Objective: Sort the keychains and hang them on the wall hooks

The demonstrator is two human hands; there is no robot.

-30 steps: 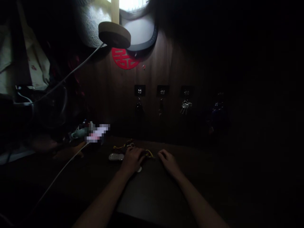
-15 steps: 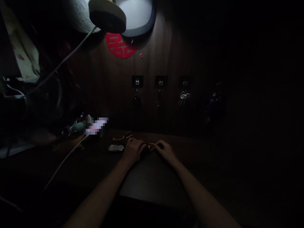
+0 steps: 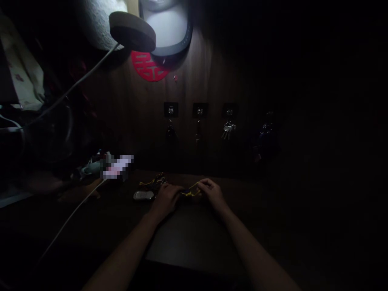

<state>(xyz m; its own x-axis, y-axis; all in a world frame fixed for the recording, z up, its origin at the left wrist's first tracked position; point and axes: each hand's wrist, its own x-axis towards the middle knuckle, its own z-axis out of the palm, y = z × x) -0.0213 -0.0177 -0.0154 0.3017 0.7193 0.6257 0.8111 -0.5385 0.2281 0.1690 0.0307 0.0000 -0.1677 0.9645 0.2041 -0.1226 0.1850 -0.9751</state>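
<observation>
In the dim head view, a yellow cord (image 3: 189, 193) with a dark knotted part stretches between my hands, just above the dark desk or touching it; I cannot tell which. My right hand (image 3: 213, 195) pinches the cord's looped end between thumb and fingertips. At the other end, my left hand (image 3: 167, 199) is closed with its fingers curled over the dark part, whose far end is hidden. Beside the left hand lies a silver oval object (image 3: 143, 195), like a key fob. A tangle of yellow and dark cords (image 3: 156, 180) is just behind it.
Several hooks hang on the dark wood panel, one with a bunch of keys (image 3: 228, 128). A lamp (image 3: 132, 32) with a white cable hangs at upper left. A lit phone-like screen (image 3: 118, 166), blurred out, stands at left with a cable (image 3: 72, 218) crossing the desk (image 3: 184, 242).
My right hand has drawn slightly away from the left, so more of the yellow cord shows between them. The camera view has tilted and shifted a little.
</observation>
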